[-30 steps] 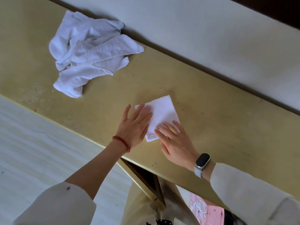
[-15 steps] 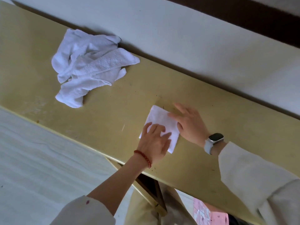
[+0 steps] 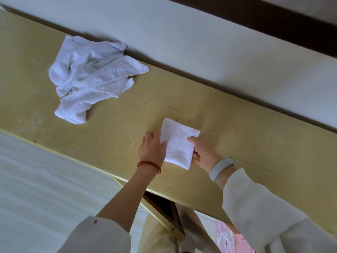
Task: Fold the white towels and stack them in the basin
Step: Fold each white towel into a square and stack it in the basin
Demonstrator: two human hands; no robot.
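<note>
A small folded white towel (image 3: pixel 178 143) lies on the yellow table (image 3: pixel 237 139) near its front edge. My left hand (image 3: pixel 152 149) grips the towel's left side, thumb on top. My right hand (image 3: pixel 202 152) pinches the right side, thumb over the top and fingers curled under the edge. A crumpled heap of white towels (image 3: pixel 91 77) sits at the table's far left. No basin is in view.
A pale wall (image 3: pixel 218 52) runs right behind the table's far edge. A light floor (image 3: pixel 45 189) lies to the left below the table. The table's dark frame (image 3: pixel 164 210) shows under its front edge, by my legs.
My hands went from pressing flat on the folded towel to gripping its left and right sides. The camera view shifted down and right.
</note>
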